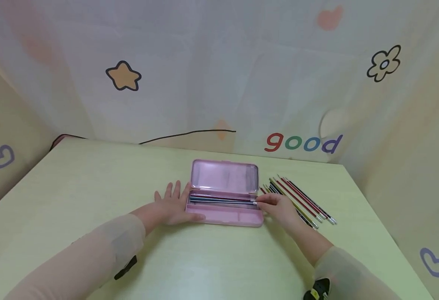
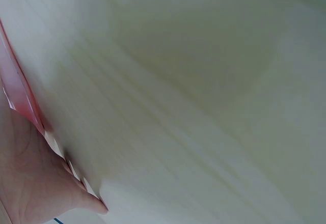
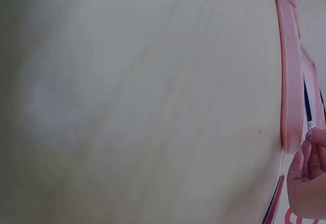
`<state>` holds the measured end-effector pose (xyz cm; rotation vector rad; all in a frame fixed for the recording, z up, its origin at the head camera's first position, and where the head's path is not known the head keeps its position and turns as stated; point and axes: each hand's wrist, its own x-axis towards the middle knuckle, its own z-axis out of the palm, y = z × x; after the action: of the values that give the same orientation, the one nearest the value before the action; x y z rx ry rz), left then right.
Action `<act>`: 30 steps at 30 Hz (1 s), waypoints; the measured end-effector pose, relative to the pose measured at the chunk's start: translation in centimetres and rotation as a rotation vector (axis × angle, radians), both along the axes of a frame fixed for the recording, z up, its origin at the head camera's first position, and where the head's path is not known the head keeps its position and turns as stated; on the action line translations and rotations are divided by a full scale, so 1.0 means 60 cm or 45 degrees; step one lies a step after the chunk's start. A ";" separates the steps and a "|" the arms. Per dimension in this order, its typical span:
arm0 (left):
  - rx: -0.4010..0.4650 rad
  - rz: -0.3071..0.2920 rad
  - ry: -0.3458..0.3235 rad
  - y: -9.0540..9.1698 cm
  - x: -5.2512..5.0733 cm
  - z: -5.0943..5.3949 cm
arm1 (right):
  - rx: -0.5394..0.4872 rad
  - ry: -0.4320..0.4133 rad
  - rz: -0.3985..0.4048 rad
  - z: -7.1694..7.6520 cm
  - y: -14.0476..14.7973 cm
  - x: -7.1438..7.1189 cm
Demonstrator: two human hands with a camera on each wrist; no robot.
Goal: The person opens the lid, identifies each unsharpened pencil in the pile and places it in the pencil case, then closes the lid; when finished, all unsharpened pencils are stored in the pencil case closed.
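A pink pencil case (image 1: 227,216) lies on the table with its lid (image 1: 225,176) flipped back. Several dark pencils (image 1: 215,199) lie lengthwise inside it. My left hand (image 1: 172,208) is spread at the case's left end, fingers straight and thumb along the front left corner. At the other end, my right hand (image 1: 281,211) pinches the tip of a dark pencil (image 3: 307,104) with a silvery end, by thumb and fingers. That pencil lies along the case opening; whether it touches the bottom I cannot tell. In the left wrist view, only part of the left palm (image 2: 30,178) shows.
To the right of the case, partly behind the right hand, a loose bunch of red, yellow and dark pencils (image 1: 305,196) lies slanted on the pale table (image 1: 103,179). A printed cloth backdrop (image 1: 204,83) stands behind the table and along its sides.
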<state>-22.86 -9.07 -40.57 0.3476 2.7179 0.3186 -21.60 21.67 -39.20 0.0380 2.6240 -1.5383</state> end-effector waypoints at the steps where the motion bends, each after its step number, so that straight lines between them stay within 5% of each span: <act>1: 0.001 0.002 -0.002 0.000 0.001 0.003 | -0.003 -0.003 0.003 0.000 -0.001 -0.001; 16: 0.010 0.003 -0.014 -0.003 0.008 0.015 | 0.005 -0.042 0.005 -0.003 -0.005 -0.010; 30: -0.003 -0.014 -0.036 0.000 0.005 0.015 | -0.027 -0.026 -0.053 0.025 0.071 0.024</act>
<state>-22.57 -9.06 -39.68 0.3549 2.6875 0.3149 -20.17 25.93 -37.70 0.1072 2.6071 -1.5700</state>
